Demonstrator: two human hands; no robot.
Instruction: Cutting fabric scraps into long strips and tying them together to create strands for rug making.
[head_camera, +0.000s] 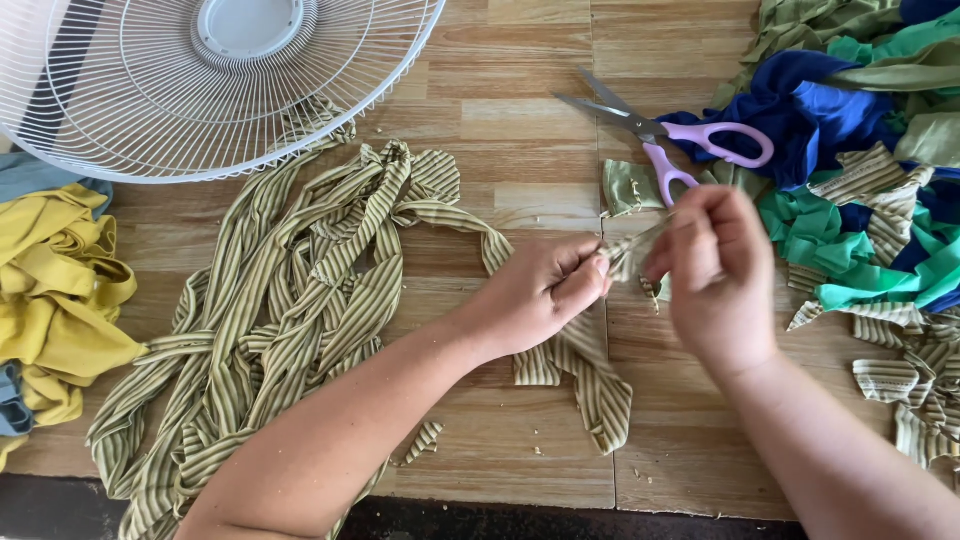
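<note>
Both hands are pinched on the same striped fabric strip (628, 252): left hand (540, 290) and right hand (715, 270) closed on it, just below the purple-handled scissors (670, 140). The strip trails left of the scissors into a big striped pile (300, 300). Right of the scissors sits a heap of blue and green scraps (860, 130) (crowding the right hand). A white fan guard (200, 90) and yellow cloth (55, 290) lie far left.
</note>
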